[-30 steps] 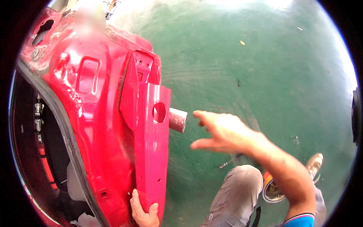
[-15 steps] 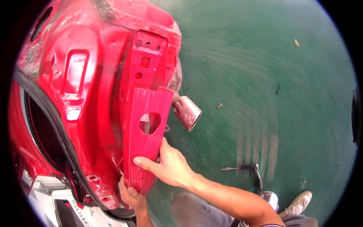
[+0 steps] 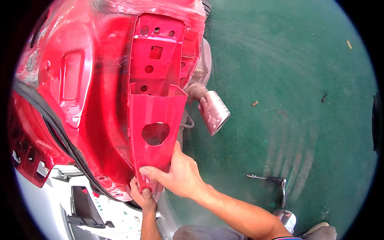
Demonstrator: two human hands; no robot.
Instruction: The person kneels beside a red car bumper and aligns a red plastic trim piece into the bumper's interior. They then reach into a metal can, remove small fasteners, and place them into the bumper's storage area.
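Observation:
A long red sheet-metal panel (image 3: 158,110) with a large round hole lies along the rear corner of a red car body (image 3: 108,80). Its upper end overlaps the red bracket (image 3: 168,44), a channel with several small holes. My right hand (image 3: 182,172) grips the panel's right edge, thumb on the outer face and fingers hidden behind. Lower down, my left hand (image 3: 143,199) closes around the narrow bottom end. How the panel's back side meets the body is hidden.
A metal exhaust tip (image 3: 214,112) sticks out right of the panel. On the green floor (image 3: 256,72) lies a ratchet wrench (image 3: 276,182), near my shoe. Black rubber seal (image 3: 56,124) edges the opening at left. A white car part (image 3: 86,192) shows at lower left.
The panel has slid down along the bracket, uncovering another small hole above its upper edge, and its face has turned. Both hands keep their hold. The whole view has shifted.

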